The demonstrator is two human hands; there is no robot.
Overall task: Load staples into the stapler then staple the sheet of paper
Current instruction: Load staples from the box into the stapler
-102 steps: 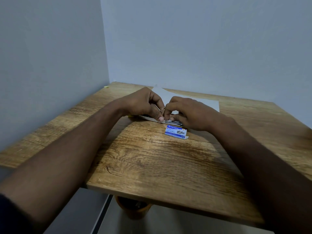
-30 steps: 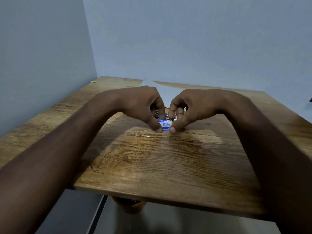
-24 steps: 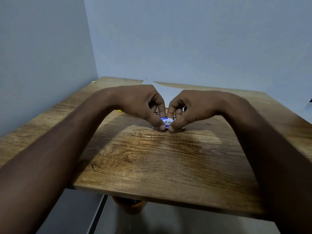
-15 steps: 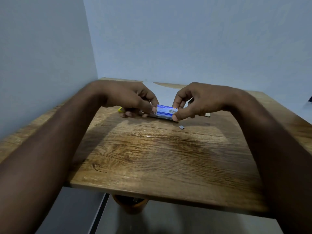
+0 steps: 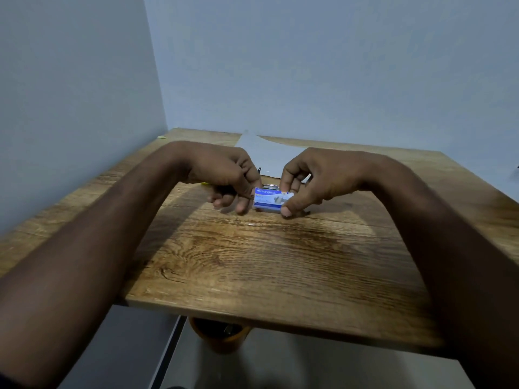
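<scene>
I am lifting the staple box (image 5: pixel 273 200) off the table (image 5: pixel 252 265), my right hand (image 5: pixel 314 181) pinching it, my left hand (image 5: pixel 227 175) gripping its left end. It lay flat seconds ago; loading is starting.

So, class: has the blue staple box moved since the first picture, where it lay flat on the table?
Yes. The staple box is now lifted off the wooden table, pinched between the left hand and right hand.
</scene>
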